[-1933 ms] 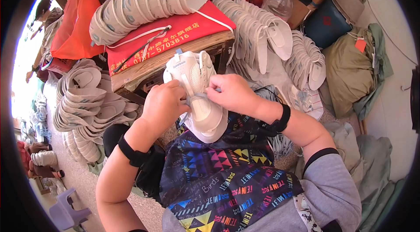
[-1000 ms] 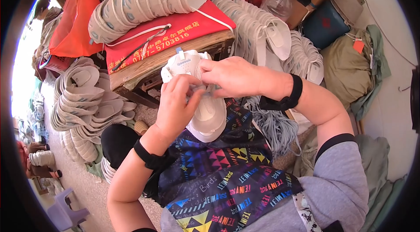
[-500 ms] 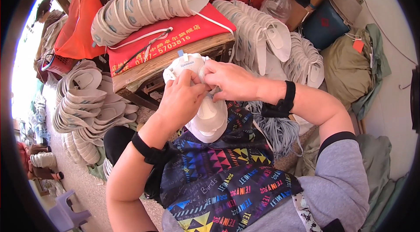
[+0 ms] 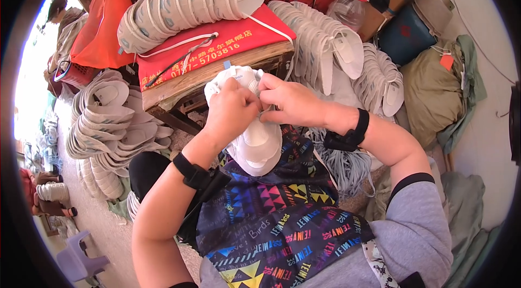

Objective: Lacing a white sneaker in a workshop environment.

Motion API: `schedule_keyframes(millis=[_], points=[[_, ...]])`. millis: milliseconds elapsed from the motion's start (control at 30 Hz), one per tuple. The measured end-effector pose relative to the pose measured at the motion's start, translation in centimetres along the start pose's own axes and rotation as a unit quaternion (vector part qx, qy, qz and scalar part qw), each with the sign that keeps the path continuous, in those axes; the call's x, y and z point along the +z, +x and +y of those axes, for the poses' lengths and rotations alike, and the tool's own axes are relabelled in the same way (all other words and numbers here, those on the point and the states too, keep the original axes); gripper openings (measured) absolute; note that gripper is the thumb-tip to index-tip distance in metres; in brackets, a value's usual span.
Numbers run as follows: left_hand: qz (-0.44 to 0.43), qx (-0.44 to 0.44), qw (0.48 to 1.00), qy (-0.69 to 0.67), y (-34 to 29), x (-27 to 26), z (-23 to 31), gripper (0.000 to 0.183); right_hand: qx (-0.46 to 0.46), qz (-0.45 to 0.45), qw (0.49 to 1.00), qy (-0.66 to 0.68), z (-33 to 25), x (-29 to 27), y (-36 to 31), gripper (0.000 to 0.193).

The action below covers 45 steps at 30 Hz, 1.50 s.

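Observation:
A white shoe upper (image 4: 254,152) rests toe-down against my patterned apron (image 4: 282,217), its toe end towards me. A blue tab stands up at its far end, next to the wooden table's edge. My left hand (image 4: 233,109) is closed over the upper's left side, thumb and fingers pinched together near the middle opening. From the right, my right hand (image 4: 293,102) grips the opposite edge with curled fingers. The two sets of fingertips almost meet over the lacing area. Whether they also pinch a lace is hidden by the fingers.
A curved stack of shoe uppers (image 4: 190,8) lies on a red bag (image 4: 228,43) atop the wooden table (image 4: 211,68). More stacked uppers (image 4: 103,119) lie left, others (image 4: 320,38) right. Grey-blue laces (image 4: 344,168) hang right of my lap. A purple stool (image 4: 81,258) stands lower left.
My left hand's fingers have curled in more tightly and its knuckles have risen over the upper. The right hand has shifted only slightly at the opposite edge. The whole view has moved a little.

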<state>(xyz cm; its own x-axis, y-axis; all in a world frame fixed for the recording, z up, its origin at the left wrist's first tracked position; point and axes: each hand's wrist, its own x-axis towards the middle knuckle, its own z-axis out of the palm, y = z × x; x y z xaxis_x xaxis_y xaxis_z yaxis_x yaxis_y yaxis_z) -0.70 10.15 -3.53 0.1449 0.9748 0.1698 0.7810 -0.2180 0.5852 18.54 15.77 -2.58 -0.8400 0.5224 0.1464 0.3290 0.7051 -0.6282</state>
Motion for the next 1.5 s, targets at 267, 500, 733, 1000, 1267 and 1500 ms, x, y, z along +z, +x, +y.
schedule_keyframes(millis=[267,500,733,1000,1267,1500], points=[[0.113,-0.11,0.936,-0.314,-1.5,-0.5,-0.3,0.012,0.012,0.076,0.996,0.048,-0.3,1.6,0.4,0.018],[0.163,-0.072,0.982,-0.054,-4.6,0.4,0.2,0.023,0.061,0.164,0.981,0.088,-2.2,3.3,0.3,0.017],[0.178,-0.078,0.974,-0.121,-4.8,0.9,0.0,0.014,0.001,0.162,0.987,0.005,-1.9,3.7,0.2,0.012],[0.17,-0.144,0.933,-0.284,-5.4,1.5,-0.8,0.011,0.164,0.11,0.887,0.417,-3.2,3.7,0.7,0.018],[0.133,-0.229,0.84,-0.473,-6.4,0.6,-0.2,0.019,0.137,0.138,0.923,0.332,-3.8,5.2,1.9,0.01],[0.088,-0.169,0.84,-0.508,-5.5,-2.2,-3.3,0.028,-0.092,0.232,0.943,0.222,-9.7,-0.3,3.6,0.005]])
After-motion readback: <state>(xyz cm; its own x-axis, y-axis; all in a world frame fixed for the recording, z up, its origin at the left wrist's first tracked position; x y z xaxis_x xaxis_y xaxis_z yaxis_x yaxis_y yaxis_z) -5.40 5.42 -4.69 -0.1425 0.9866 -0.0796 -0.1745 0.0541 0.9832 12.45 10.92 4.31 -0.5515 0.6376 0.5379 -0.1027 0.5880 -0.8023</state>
